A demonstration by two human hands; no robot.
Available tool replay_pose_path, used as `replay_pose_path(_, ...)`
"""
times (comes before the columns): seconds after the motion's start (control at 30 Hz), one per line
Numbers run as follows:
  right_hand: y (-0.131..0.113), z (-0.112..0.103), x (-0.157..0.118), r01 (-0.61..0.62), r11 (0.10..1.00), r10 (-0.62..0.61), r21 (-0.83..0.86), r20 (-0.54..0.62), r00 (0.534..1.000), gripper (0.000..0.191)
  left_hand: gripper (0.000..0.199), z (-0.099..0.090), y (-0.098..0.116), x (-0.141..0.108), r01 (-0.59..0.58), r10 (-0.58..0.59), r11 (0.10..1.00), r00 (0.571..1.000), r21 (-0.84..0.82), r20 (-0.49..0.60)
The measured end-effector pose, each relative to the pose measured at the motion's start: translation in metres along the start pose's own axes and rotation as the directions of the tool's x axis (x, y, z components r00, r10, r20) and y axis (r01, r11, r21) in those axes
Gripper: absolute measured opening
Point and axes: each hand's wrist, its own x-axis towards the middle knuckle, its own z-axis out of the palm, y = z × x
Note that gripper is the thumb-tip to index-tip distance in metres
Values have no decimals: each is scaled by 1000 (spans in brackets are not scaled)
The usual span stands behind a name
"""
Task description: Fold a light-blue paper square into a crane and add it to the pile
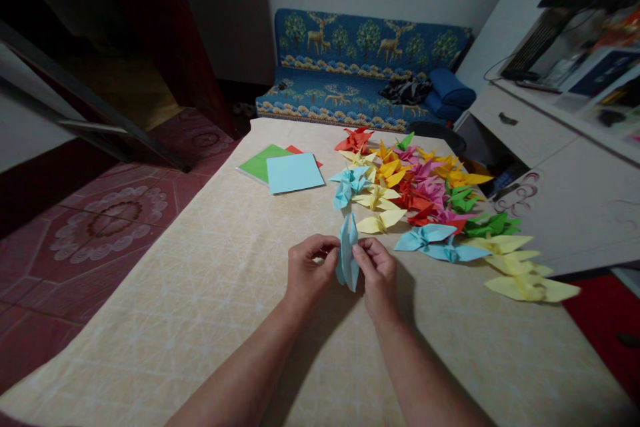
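A light-blue folded paper crane (pixel 349 253) stands on end between my hands, its layers slightly parted down the middle. My left hand (pixel 313 267) pinches its left side between thumb and fingers. On the opposite side, my right hand (pixel 376 270) grips it with the thumb lying along the paper's edge. Just beyond lies a pale yellow paper crane (pixel 383 221), apart from my hands. To the right, finished light-blue cranes (pixel 425 237) rest on the tablecloth.
Several coloured cranes (pixel 425 190) crowd the table's right side. Square paper sheets, blue (pixel 295 172) over green (pixel 260 161) and red, lie at the far left. A patterned sofa (pixel 340 90) stands behind the table (pixel 200 287), and a white cabinet (pixel 575 193) is at right.
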Motion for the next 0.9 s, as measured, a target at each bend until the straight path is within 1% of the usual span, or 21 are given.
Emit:
replay_pose_path(0.07, -3, 1, 0, 38, 995, -43, -93, -54, 998, 25, 13, 0, 2, 0, -15, 15, 1000, 1000, 21, 15)
replay_pose_path(0.17, -4, 3, -1, 92, 976, -118, -200, -123, 985, 23, 11, 2, 5, 0, 12, -14, 1000, 997, 18, 70)
replay_pose_path(0.27, -1, 4, -2, 130, 956, -172, -262, -144, 974, 20, 10, 3, 6, 0, 51, -51, 999, 996, 7, 77)
replay_pose_path(0.37, 0, 5, -2, 128, 953, -171, -274, -142, 975, 20, 11, 4, 2, 1, 102, -100, 994, 994, -26, 51)
replay_pose_path(0.47, -1, 5, -2, 87, 969, -118, -232, -125, 985, 22, 12, 4, -3, 4, 237, -231, 961, 971, -141, 60)
replay_pose_path(0.53, -2, 4, -1, 65, 980, -85, -187, -99, 991, 23, 15, 3, -5, 5, 325, -314, 907, 946, -269, 84)
replay_pose_path(0.63, -4, 2, -1, 42, 992, -49, -115, -52, 997, 23, 37, 1, -6, 7, 377, -365, 829, 924, -412, 111)
replay_pose_path(0.7, -3, 0, -1, 0, 999, 1, -41, 16, 1000, 22, 46, -1, -6, 8, 406, -385, 788, 911, -462, 145)
replay_pose_path(0.8, 1, -3, 0, -81, 996, 75, 49, 117, 990, 21, 39, -3, -6, 8, 474, -415, 728, 880, -495, 232)
replay_pose_path(0.9, 4, -5, 1, -116, 989, 103, 96, 133, 986, 20, 32, -3, -5, 7, 553, -453, 702, 833, -448, 317)
